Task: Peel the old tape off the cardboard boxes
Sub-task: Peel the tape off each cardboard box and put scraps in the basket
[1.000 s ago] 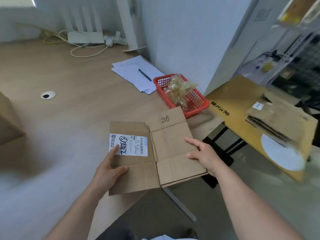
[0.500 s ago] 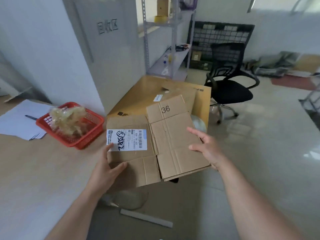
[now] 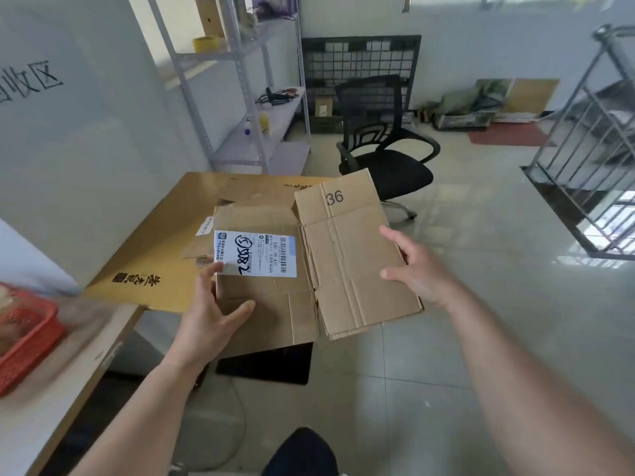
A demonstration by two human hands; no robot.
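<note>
Two light holds: the left hand [image 3: 209,310] pinches the box [image 3: 343,262] and the right hand [image 3: 419,269] has its fingers splayed, so the box could slip.

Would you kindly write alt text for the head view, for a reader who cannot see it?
A person's left hand grips a flattened cardboard box marked 36, bearing a white shipping label, while the right hand touches its right edge with straight fingers. Beyond it are more flat cardboard, a black office chair and metal shelving.
</note>
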